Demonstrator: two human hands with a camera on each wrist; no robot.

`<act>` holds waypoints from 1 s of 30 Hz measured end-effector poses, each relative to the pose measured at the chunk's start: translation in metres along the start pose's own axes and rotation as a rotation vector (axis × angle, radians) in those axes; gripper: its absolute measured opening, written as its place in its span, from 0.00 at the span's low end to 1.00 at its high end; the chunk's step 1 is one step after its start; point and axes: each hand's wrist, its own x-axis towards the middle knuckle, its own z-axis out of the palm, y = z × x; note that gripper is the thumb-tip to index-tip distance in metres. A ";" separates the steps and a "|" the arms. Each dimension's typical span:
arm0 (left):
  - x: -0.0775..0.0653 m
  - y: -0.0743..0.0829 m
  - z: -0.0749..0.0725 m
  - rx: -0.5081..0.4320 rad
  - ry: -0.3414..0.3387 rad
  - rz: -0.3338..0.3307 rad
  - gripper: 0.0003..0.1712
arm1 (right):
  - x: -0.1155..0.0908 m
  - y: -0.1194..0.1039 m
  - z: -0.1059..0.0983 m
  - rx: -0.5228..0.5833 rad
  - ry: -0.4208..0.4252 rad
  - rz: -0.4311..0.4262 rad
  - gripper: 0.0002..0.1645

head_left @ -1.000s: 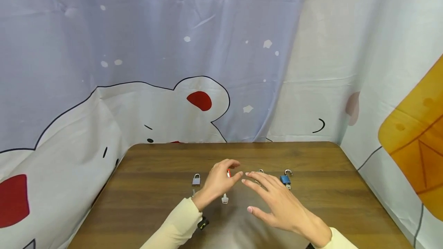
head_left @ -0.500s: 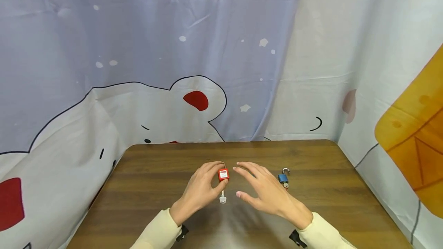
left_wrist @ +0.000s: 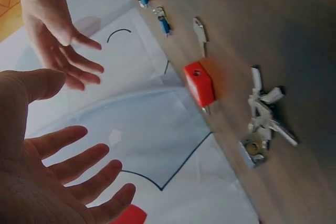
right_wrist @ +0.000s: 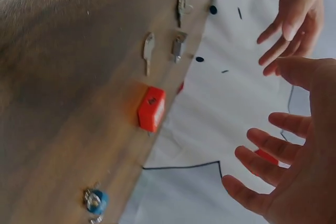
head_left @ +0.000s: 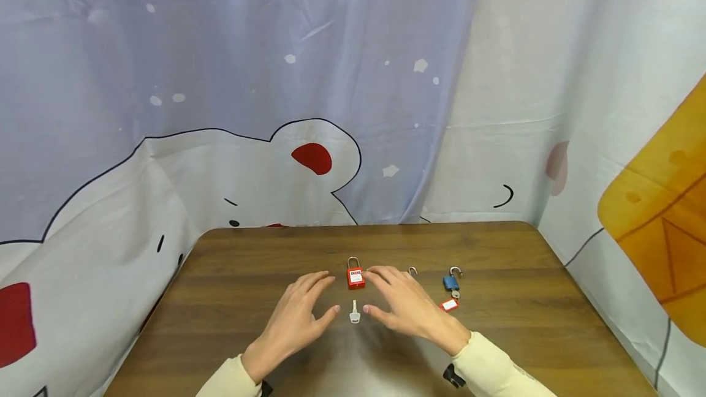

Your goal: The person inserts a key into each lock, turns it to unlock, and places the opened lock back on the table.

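Note:
A red padlock [head_left: 355,277] with a white label lies on the wooden table, its shackle pointing away from me. Just on the near side of it is a single silver key [head_left: 355,312], apart from the lock. My left hand [head_left: 298,317] hovers to their left, fingers spread and holding nothing. To their right my right hand [head_left: 410,305] is also raised, fingers loosely extended, its fingertips near the padlock's right side in the head view. A silver padlock [left_wrist: 252,153] and a bunch of keys [left_wrist: 268,111] show in the left wrist view; my left hand hides them in the head view.
A blue padlock [head_left: 451,283] with an open shackle lies at the right, with a red key tag [head_left: 449,304] nearby. Another blue padlock [left_wrist: 164,24] is mostly behind my right hand in the head view. A printed curtain [head_left: 309,78] hangs behind the table [head_left: 242,262].
My left hand has drawn away from the red padlock, left and towards me, leaving it in full view. My right hand has shifted slightly left and down.

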 end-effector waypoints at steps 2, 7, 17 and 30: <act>-0.005 -0.002 0.001 0.003 -0.006 -0.002 0.31 | 0.003 -0.001 0.006 -0.014 -0.027 0.009 0.37; -0.016 -0.005 0.006 -0.002 -0.036 -0.010 0.30 | 0.009 -0.003 0.021 -0.029 -0.086 0.053 0.35; -0.032 -0.012 0.018 0.013 -0.070 -0.018 0.31 | 0.017 -0.004 0.057 0.000 -0.139 0.183 0.27; -0.039 -0.010 0.028 0.022 -0.155 -0.011 0.33 | 0.027 -0.013 0.076 -0.030 -0.188 0.357 0.23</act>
